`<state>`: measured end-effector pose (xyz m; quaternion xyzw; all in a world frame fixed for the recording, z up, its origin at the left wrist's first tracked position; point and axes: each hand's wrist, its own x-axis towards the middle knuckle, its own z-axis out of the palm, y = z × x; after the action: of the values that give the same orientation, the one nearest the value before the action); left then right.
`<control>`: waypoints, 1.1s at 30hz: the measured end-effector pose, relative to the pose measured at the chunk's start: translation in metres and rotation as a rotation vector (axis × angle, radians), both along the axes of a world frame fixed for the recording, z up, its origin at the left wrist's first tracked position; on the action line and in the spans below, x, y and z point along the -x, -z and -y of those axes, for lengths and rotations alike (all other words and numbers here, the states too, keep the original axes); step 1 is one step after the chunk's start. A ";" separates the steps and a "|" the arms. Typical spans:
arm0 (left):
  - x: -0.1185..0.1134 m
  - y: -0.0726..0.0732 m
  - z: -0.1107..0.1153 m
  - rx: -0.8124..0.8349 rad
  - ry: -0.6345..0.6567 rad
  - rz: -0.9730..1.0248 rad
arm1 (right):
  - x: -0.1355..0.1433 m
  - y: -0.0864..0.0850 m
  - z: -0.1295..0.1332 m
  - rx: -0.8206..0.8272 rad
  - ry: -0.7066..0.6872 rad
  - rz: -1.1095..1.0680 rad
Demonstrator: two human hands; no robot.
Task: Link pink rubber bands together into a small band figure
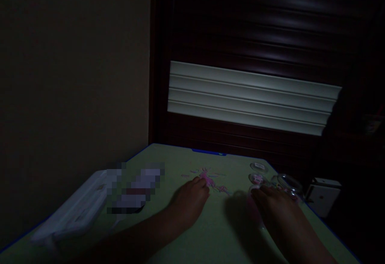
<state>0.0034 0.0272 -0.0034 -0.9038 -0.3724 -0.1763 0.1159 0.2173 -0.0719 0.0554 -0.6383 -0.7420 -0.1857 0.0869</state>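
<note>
My left hand (194, 196) rests low over the table (198, 236), its fingers curled against a soft-looking pink clump (207, 179). Thin pink and pale strands (222, 189) spread around that clump. On the right, my right hand (276, 206) is wrapped from above round a small clear tub (254, 212) with something pink inside. Its fingers hide much of the tub, and the dim light makes the contents hard to name. Beyond that hand lie round clear lids or tubs (258, 168), one with pink in it (256, 178).
A white tray-like object (75, 212) lies along the table's left side, beside a blurred-out item (138, 190). A clear round container (288, 184) stands near the right edge. Past that edge is a pale tablet (323, 196). A dark slatted door (255, 27) rises behind.
</note>
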 end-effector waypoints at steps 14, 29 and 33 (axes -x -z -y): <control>-0.009 0.006 0.004 -0.002 -0.067 -0.058 | 0.006 -0.004 0.000 0.017 0.005 -0.022; -0.007 0.009 0.004 -0.026 -0.041 -0.010 | 0.004 0.000 -0.002 -0.017 -0.025 0.014; -0.008 0.009 0.004 -0.006 -0.050 0.013 | 0.004 0.000 -0.001 -0.005 -0.007 -0.013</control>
<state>0.0116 0.0231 -0.0124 -0.8926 -0.3952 -0.1804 0.1204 0.2130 -0.0704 0.0555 -0.6368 -0.7430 -0.1831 0.0939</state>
